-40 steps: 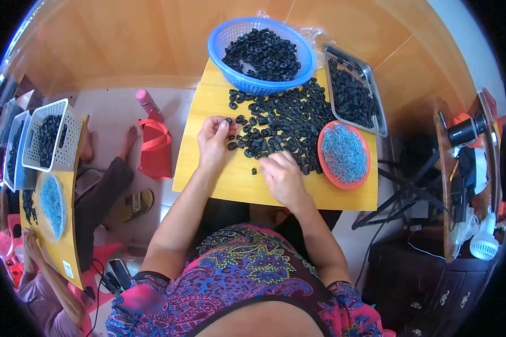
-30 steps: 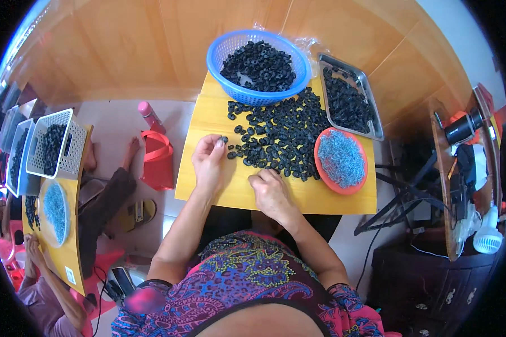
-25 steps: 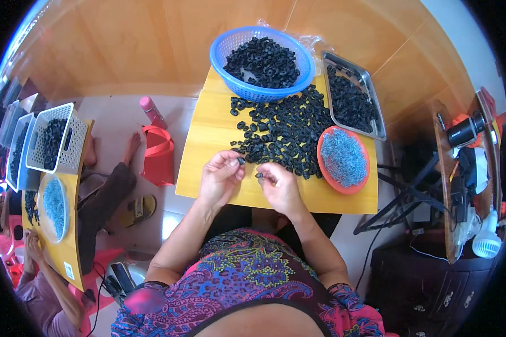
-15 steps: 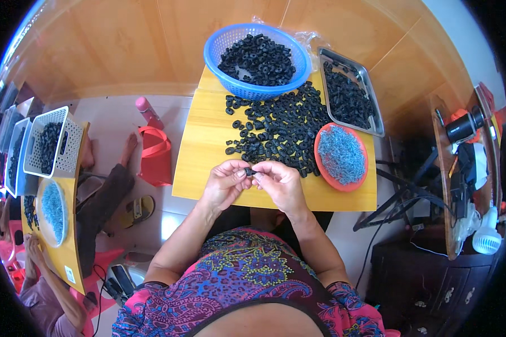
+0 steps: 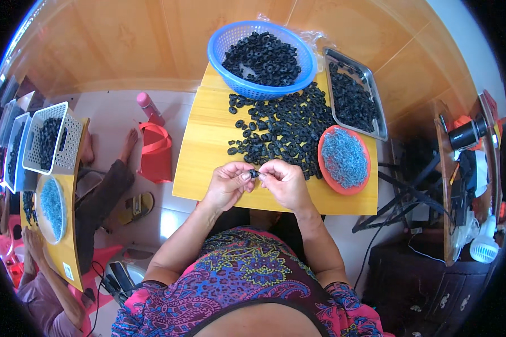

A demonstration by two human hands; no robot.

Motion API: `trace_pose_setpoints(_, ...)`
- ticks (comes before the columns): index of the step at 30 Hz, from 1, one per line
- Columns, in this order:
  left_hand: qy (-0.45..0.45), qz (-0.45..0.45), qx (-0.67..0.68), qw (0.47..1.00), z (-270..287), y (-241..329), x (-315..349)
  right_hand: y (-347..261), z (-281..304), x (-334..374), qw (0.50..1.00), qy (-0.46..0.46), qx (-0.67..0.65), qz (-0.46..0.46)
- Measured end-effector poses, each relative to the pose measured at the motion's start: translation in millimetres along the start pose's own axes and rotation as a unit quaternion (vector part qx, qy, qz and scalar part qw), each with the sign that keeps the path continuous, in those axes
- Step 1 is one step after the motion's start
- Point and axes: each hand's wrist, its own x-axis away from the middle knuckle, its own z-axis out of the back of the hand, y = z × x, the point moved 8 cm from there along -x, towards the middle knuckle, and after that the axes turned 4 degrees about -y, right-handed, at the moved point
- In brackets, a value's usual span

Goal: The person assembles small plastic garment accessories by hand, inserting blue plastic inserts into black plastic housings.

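Observation:
Over the near edge of the yellow table, my left hand (image 5: 228, 184) pinches a small black cylindrical part (image 5: 254, 173) between thumb and fingers. My right hand (image 5: 287, 185) meets it from the other side, thumb and fingertips pressed together at the part's right end. Whatever those right fingertips hold is too small to make out. Just beyond both hands, many loose black parts (image 5: 281, 132) are spread over the tabletop (image 5: 202, 151). Right of them sits a red plate (image 5: 349, 191) heaped with small bluish-silver metal pieces (image 5: 344, 157).
A blue basket (image 5: 225, 76) and a metal tray (image 5: 383, 126), both holding black parts, stand at the back. Left are a red bag (image 5: 156, 157), a pink bottle (image 5: 148, 105) and another person's table (image 5: 67, 247) with a white basket (image 5: 70, 149). A shelf with a small fan (image 5: 485, 244) is right.
My hands stay together, with the right fingertips slightly farther from the left. The black part has turned a little between them. The whole view has shifted slightly.

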Motion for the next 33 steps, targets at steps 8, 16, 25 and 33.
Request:
trace_pose_setpoints(8,0.01,0.002,-0.016,1.0,2.0,-2.4,0.6,-1.8,2.1,-4.8,0.998,-0.02,0.067,0.002)
trace_pose_setpoints(16,0.035,-0.055,-0.068,0.996,7.1,-3.2,1.1,-2.5,-1.5,-11.6,0.994,-0.047,0.094,0.023)
trace_pose_setpoints(25,0.092,-0.052,-0.273,0.956,14.6,-5.1,6.3,-4.0,0.3,-15.6,0.988,-0.047,0.147,0.001)
trace_pose_setpoints(33,0.05,-0.047,-0.17,0.983,11.2,-3.8,4.8,9.8,4.4,-19.8,0.988,-0.143,-0.055,-0.025)
